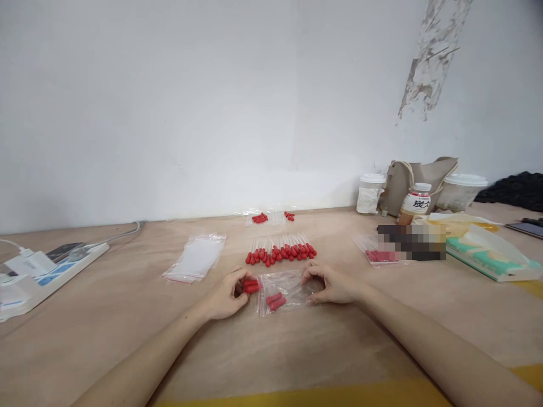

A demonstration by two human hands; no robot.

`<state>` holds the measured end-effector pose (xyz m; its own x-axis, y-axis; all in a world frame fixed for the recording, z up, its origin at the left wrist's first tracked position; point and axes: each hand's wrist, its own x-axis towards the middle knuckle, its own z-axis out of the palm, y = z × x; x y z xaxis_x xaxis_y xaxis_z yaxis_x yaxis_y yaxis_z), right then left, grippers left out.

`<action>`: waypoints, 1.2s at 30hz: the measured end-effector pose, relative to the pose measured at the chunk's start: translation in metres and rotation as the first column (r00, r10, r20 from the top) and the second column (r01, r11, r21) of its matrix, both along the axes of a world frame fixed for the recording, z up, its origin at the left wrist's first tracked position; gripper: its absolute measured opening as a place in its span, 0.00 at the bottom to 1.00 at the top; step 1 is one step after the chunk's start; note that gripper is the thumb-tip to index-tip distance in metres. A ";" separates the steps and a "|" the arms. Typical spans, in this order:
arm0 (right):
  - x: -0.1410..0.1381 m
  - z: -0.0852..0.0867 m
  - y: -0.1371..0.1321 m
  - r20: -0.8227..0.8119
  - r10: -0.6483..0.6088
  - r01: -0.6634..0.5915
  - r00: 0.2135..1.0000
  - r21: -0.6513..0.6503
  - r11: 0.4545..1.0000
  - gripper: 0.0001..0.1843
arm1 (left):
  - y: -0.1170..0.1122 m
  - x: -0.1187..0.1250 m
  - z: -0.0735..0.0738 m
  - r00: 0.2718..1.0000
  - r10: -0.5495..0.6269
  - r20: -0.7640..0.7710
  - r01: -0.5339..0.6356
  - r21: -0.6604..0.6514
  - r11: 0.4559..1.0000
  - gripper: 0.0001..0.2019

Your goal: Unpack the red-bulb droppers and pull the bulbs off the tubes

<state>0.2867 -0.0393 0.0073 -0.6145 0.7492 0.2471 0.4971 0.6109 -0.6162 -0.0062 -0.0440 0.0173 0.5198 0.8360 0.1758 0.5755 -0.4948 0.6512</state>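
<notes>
Has a clear zip bag (293, 299) lying flat on the brown surface (275, 356) at near centre, between both hands, with red seal line to the left. Shows a bagged pair of red heads (278, 304) inside, toward the left end. Holds further red heads (251, 286) in the left hand (227, 295), right at the seal-line end, with grip nearly closed, thumb to the near side and fingers curled to the far side; cannot tell how far past the edge of the film. Touches the bag's right end with the right hand (337, 284), with grip part-open, thumb apart from fingertips; cannot tell how firmly pinched, if at all.

Looks only partway along: has just two heads clearly bagged here, and just beyond, a long loose row of red-headed pale sticks (282, 251), side by side, outside any bag. Farther, by the wall (190, 102), shows red clusters (259, 218) in clear film, apparently finished. To the right, has another clear bag with red inside (377, 256), partly hidden, seemingly finished too. To the left, has pale bags (195, 257) in a pile, with no red visible, so probably unused.

Shows a tissue pack (487, 254) and a bottle (416, 204) at far right, a power strip (72, 281) at left.
</notes>
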 end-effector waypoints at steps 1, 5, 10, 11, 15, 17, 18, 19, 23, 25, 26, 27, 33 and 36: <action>0.000 0.000 0.000 -0.001 0.002 -0.002 1.000 0.002 1.000 0.20 | -0.001 0.001 0.002 1.000 -0.005 0.010 0.005 -0.035 0.999 0.11; 0.000 -0.001 0.001 -0.002 0.003 -0.003 1.000 0.009 1.000 0.20 | -0.006 0.007 0.008 1.000 -0.013 0.023 0.015 -0.054 0.998 0.10; 0.000 -0.001 0.000 -0.006 0.007 -0.007 1.000 0.012 1.000 0.20 | -0.008 0.013 0.008 0.999 0.010 -0.039 -0.008 0.037 0.999 0.10; 0.000 -0.001 0.000 -0.008 0.007 -0.007 1.000 0.010 1.000 0.20 | -0.008 0.014 0.007 0.998 0.029 -0.047 -0.026 0.075 0.997 0.10; 0.001 -0.001 0.001 -0.019 0.016 -0.016 1.000 0.006 1.000 0.20 | -0.007 0.019 0.005 0.995 0.085 -0.056 -0.073 0.187 0.980 0.09; 0.001 -0.001 0.001 -0.018 0.021 -0.020 1.000 0.009 1.000 0.20 | -0.008 0.019 0.005 0.994 0.098 -0.058 -0.084 0.209 0.974 0.10; 0.001 -0.001 0.001 -0.016 0.021 -0.021 1.000 0.010 1.000 0.20 | -0.008 0.018 0.005 0.993 0.101 -0.059 -0.087 0.211 0.974 0.10; 0.001 -0.001 0.001 -0.014 0.021 -0.021 1.000 0.012 1.000 0.20 | -0.008 0.017 0.006 0.993 0.103 -0.060 -0.089 0.206 0.975 0.10; 0.001 -0.001 0.001 -0.012 0.023 -0.023 1.000 0.022 0.999 0.20 | -0.008 0.010 0.013 0.994 0.092 -0.054 -0.085 0.110 0.990 0.09; 0.001 -0.001 0.001 -0.013 0.026 -0.026 1.000 0.029 0.999 0.20 | -0.009 0.008 0.017 0.994 0.095 -0.051 -0.092 0.073 0.993 0.07; 0.001 -0.001 0.001 -0.012 0.025 -0.025 1.000 0.029 0.999 0.21 | -0.009 0.007 0.017 0.994 0.099 -0.054 -0.095 0.070 0.993 0.07; 0.001 -0.001 0.001 -0.010 0.024 -0.023 1.000 0.027 0.999 0.21 | -0.009 0.007 0.017 0.993 0.098 -0.062 -0.094 0.074 0.993 0.06; 0.000 -0.002 0.001 -0.002 0.014 -0.013 1.000 0.017 1.000 0.21 | -0.001 0.015 0.007 0.988 0.109 -0.112 -0.092 0.142 0.986 0.09; 0.001 -0.003 0.001 -0.009 0.026 -0.026 1.000 0.035 0.999 0.21 | 0.003 0.015 0.011 0.985 0.084 -0.151 -0.069 0.102 0.992 0.09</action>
